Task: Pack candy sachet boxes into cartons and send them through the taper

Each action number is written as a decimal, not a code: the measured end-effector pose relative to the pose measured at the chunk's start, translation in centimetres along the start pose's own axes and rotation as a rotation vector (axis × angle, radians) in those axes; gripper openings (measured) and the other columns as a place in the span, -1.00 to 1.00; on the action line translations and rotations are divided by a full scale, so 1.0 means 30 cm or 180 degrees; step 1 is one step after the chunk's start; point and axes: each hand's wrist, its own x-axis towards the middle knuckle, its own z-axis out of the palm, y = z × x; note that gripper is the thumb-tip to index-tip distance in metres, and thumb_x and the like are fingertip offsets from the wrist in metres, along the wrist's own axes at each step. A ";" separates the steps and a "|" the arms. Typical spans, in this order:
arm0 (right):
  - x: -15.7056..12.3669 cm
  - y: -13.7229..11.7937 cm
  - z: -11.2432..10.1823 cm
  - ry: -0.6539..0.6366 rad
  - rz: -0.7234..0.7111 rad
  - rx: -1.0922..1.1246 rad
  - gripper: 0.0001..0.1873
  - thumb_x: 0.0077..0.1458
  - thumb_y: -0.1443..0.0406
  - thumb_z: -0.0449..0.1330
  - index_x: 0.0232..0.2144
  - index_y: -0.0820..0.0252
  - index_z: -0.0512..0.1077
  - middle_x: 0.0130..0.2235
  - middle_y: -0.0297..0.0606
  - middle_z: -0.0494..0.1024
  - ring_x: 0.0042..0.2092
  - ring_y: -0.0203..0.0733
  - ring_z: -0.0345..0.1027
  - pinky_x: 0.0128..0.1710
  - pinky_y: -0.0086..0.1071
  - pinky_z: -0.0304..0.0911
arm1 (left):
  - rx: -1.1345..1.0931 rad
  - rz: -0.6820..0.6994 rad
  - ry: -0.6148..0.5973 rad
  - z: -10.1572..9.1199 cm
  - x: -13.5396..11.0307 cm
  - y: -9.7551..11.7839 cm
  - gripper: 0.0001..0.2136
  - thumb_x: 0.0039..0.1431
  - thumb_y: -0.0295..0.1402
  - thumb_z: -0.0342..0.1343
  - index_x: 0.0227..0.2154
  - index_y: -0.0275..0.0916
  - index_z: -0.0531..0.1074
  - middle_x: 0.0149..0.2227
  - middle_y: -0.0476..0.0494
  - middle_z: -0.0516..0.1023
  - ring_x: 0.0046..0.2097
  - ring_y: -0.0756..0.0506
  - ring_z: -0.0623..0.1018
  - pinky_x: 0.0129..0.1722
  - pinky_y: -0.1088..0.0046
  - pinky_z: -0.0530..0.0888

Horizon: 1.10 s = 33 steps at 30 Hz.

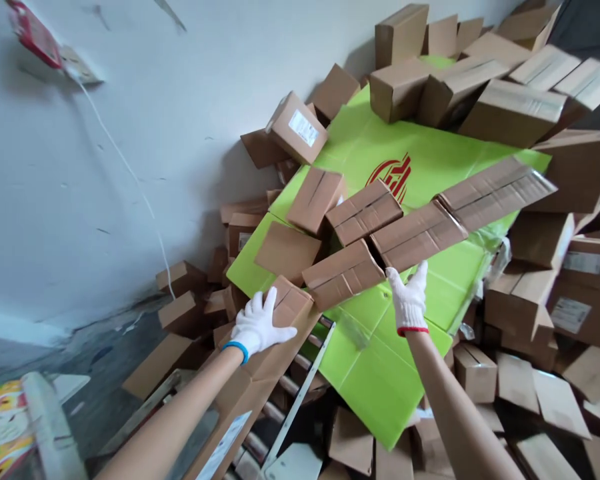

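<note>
Both my hands wear white knit gloves. My left hand (258, 325) lies with spread fingers on a small brown cardboard box (293, 301) at the lower edge of a big green sheet (430, 167). My right hand (409, 297) reaches up with its fingers stretched out, just under a taped brown box (417, 235) that slides on the sheet. It holds nothing. Several more taped boxes, such as a flat one (343, 273) and a long one (495, 191), lie in a row across the green sheet.
Heaps of brown cardboard boxes (530, 287) fill the floor on the right and the top (480, 87). A white wall (105, 167) with a thin cable runs along the left. Roller rails (280, 400) pass beneath the sheet. A printed carton (5, 420) sits at lower left.
</note>
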 end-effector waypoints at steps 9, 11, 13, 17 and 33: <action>0.232 -0.065 -0.188 -0.0054 0.0102 -0.0180 0.29 -0.05 -0.27 0.20 0.46 0.21 -0.25 0.47 -0.10 -0.15 0.46 0.10 -0.20 0.45 -0.16 -0.26 | -0.0019 -0.0173 0.0190 0.013 -0.001 0.016 0.17 -0.14 0.29 0.08 0.45 -0.28 -0.16 0.42 -0.57 -0.07 0.38 -0.54 0.07 0.27 -0.15 0.01; 0.256 -0.087 -0.209 -0.0120 0.0102 -0.0382 0.30 -0.05 -0.26 0.21 0.46 0.27 -0.25 0.47 -0.02 -0.13 0.45 0.14 -0.18 0.44 -0.10 -0.22 | 0.0016 -0.0215 0.0290 0.021 0.005 0.021 0.15 -0.13 0.29 0.05 0.45 -0.28 -0.13 0.41 -0.56 -0.05 0.37 -0.54 0.07 0.27 -0.15 0.00; 0.291 -0.115 -0.222 0.0085 -0.0139 -0.0742 0.31 -0.04 -0.21 0.23 0.45 0.40 -0.25 0.46 0.11 -0.14 0.46 0.18 -0.25 0.43 -0.05 -0.22 | 0.0032 -0.0218 0.0319 0.024 0.010 0.026 0.15 -0.13 0.30 0.05 0.44 -0.29 -0.09 0.41 -0.56 -0.04 0.37 -0.53 0.07 0.26 -0.15 -0.01; 0.413 -0.195 -0.239 0.0381 -0.1059 -0.1951 0.14 0.00 -0.13 0.26 0.42 0.33 -0.05 0.45 0.13 -0.14 0.44 0.32 -0.32 0.38 0.13 -0.25 | 0.0038 -0.0215 0.0325 0.030 0.025 0.025 0.14 -0.14 0.30 0.04 0.44 -0.30 -0.07 0.41 -0.56 -0.03 0.36 -0.53 0.08 0.26 -0.14 -0.01; 0.493 -0.304 -0.403 -0.0758 -0.1387 -0.3184 0.08 -0.19 -0.21 0.36 0.33 -0.07 0.15 0.08 0.04 0.32 0.02 0.27 0.33 -0.13 0.00 0.32 | 0.0097 -0.0355 0.0401 0.009 0.022 0.058 0.14 -0.16 0.22 0.11 0.43 -0.36 -0.04 0.38 -0.62 0.04 0.35 -0.57 0.11 0.25 -0.18 0.04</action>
